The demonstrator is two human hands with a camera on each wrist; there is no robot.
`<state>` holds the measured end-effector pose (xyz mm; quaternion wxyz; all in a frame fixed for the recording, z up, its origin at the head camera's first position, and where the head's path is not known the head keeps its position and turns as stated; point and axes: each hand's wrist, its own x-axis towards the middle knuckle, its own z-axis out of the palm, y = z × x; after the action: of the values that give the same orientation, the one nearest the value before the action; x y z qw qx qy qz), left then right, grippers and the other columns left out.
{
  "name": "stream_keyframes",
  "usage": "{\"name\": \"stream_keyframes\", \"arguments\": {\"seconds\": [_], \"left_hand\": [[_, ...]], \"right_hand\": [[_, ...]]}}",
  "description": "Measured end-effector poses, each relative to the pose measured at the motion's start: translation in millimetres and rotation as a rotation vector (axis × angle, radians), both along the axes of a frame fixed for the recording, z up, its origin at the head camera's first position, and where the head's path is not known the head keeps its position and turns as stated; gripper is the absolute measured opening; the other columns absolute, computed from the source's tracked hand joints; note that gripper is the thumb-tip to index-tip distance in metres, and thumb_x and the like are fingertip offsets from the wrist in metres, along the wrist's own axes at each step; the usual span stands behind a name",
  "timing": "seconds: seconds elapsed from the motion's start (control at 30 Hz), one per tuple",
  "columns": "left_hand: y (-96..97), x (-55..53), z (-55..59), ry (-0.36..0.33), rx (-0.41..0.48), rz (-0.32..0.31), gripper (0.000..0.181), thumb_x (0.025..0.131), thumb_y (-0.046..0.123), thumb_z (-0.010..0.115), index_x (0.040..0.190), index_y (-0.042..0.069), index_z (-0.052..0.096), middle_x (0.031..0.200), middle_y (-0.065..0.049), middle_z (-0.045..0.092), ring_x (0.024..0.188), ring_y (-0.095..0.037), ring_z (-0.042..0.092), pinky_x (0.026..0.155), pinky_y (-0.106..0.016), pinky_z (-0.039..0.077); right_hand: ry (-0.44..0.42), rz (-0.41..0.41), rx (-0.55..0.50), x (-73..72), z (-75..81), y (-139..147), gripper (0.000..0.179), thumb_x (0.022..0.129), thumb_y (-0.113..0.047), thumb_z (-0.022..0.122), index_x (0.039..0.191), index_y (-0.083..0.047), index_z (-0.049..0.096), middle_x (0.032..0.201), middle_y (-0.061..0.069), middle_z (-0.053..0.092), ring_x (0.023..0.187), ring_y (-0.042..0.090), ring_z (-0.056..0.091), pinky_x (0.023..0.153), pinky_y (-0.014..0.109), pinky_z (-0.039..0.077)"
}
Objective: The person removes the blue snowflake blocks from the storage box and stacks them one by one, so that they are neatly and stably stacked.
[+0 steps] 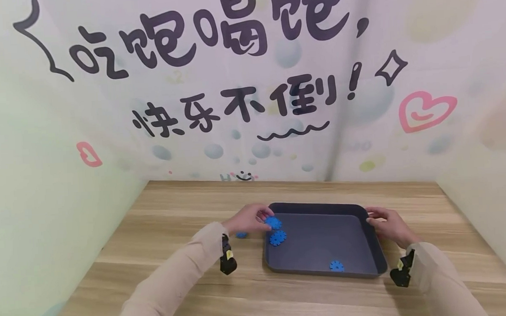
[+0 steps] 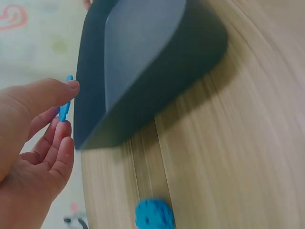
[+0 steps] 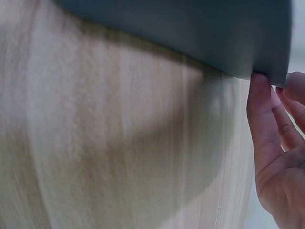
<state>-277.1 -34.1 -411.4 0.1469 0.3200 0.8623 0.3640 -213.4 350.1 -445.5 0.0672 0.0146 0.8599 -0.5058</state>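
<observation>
Head view, tray: dark grey tray (image 1: 320, 242), with an overlapping pair of blue discs (image 1: 277, 238) inside its left end and a single blue disc (image 1: 336, 266) against its near wall, partly covered by the rim.
Left hand: at the tray's far left corner, the left hand (image 1: 251, 218) pinches a held disc (image 1: 273, 222) between thumb and fingers, the gap only as wide as the piece.
Right hand: thumb and fingers of the right hand (image 1: 389, 225) pinch the tray's right rim near its far corner.
Half-hidden: a loose blue piece (image 1: 241, 234) left of the tray, largely behind the left wrist.
Wood and wall: pale wood-grain table (image 1: 250, 299) under the tray; beyond it, a printed wall (image 1: 287, 159) with black lettering, cut off at the top, and pink hearts.
Left wrist view, held disc: edge-on beside the tray, its face unreadable; the loose piece below the tray is cropped, its layers hard to count.
Right wrist view, tray wall: outer side only, interior hidden; the right hand is cropped, the wood blurred and shadowed beneath the tray.
</observation>
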Motion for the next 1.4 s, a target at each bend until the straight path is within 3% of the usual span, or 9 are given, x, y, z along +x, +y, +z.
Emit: {"name": "stream_keyframes", "arguments": {"seconds": [0.2,0.3,0.43,0.5,0.6,0.83,1.1,1.4], "left_hand": [[-24.2,-3.0,-2.7,0.017,0.063,0.077,0.032,0.076,0.009,0.068,0.106,0.001,0.059,0.097,-0.005,0.060,0.086,-0.017,0.055,0.075,-0.025,0.046],[-33.0,3.1,2.7,0.027,0.096,0.098,0.031,0.077,0.008,0.067,0.105,-0.003,0.058,0.099,-0.010,0.059,0.087,-0.022,0.054,0.077,-0.030,0.046],[-44.2,4.6,-7.1,0.003,0.125,0.137,0.033,0.078,0.007,0.066,0.107,-0.005,0.056,0.103,-0.013,0.058,0.089,-0.025,0.053,0.077,-0.034,0.046],[-50.2,-0.6,-22.9,-0.003,0.129,0.171,0.034,0.078,0.010,0.067,0.108,-0.002,0.057,0.103,-0.009,0.058,0.088,-0.021,0.053,0.076,-0.031,0.047],[-55.7,2.0,-33.1,-0.008,0.137,0.218,0.035,0.078,0.009,0.067,0.109,-0.003,0.057,0.103,-0.010,0.057,0.088,-0.023,0.053,0.075,-0.032,0.047],[-61.4,7.5,-45.9,0.038,0.154,0.298,0.033,0.078,0.009,0.067,0.108,-0.001,0.058,0.099,-0.009,0.055,0.088,-0.023,0.053,0.073,-0.032,0.047],[-63.1,11.2,-55.6,0.023,0.208,0.362,0.031,0.076,0.008,0.068,0.105,0.001,0.059,0.101,-0.010,0.053,0.094,-0.026,0.052,0.081,-0.038,0.044],[-65.5,14.2,-61.4,0.036,0.183,0.376,0.032,0.075,0.010,0.069,0.105,0.004,0.059,0.098,-0.004,0.052,0.091,-0.020,0.050,0.081,-0.036,0.043]], "right_hand": [[0.000,-0.002,0.013,0.2,-1.4,1.4,0.044,0.091,-0.007,0.048,0.127,0.012,0.033,0.113,0.034,0.042,0.089,0.028,0.054,0.064,0.039,0.051],[0.004,-0.004,0.016,0.2,-2.3,1.7,0.044,0.091,-0.007,0.048,0.127,0.012,0.033,0.113,0.034,0.042,0.089,0.028,0.054,0.063,0.039,0.051],[0.009,-0.004,0.017,0.6,-2.5,1.4,0.044,0.091,-0.007,0.048,0.127,0.012,0.033,0.113,0.034,0.042,0.089,0.028,0.054,0.063,0.039,0.051],[0.011,0.002,0.014,0.3,-3.0,1.5,0.044,0.091,-0.008,0.048,0.127,0.012,0.033,0.113,0.034,0.042,0.089,0.028,0.054,0.064,0.039,0.051],[0.010,0.001,0.009,-0.9,-3.9,1.7,0.044,0.090,-0.008,0.048,0.127,0.011,0.034,0.113,0.033,0.043,0.088,0.027,0.055,0.064,0.040,0.051],[0.002,0.001,-0.006,-1.9,-3.4,1.0,0.045,0.091,-0.010,0.049,0.128,0.010,0.034,0.114,0.033,0.043,0.086,0.025,0.056,0.066,0.040,0.051],[0.002,-0.005,-0.001,-3.3,-3.0,2.5,0.044,0.090,-0.010,0.049,0.127,0.010,0.034,0.113,0.033,0.043,0.086,0.024,0.056,0.065,0.040,0.051],[0.026,0.030,-0.039,-2.5,-5.1,5.9,0.049,0.090,-0.013,0.051,0.127,0.012,0.033,0.111,0.032,0.043,0.084,0.023,0.056,0.064,0.039,0.051]]}}
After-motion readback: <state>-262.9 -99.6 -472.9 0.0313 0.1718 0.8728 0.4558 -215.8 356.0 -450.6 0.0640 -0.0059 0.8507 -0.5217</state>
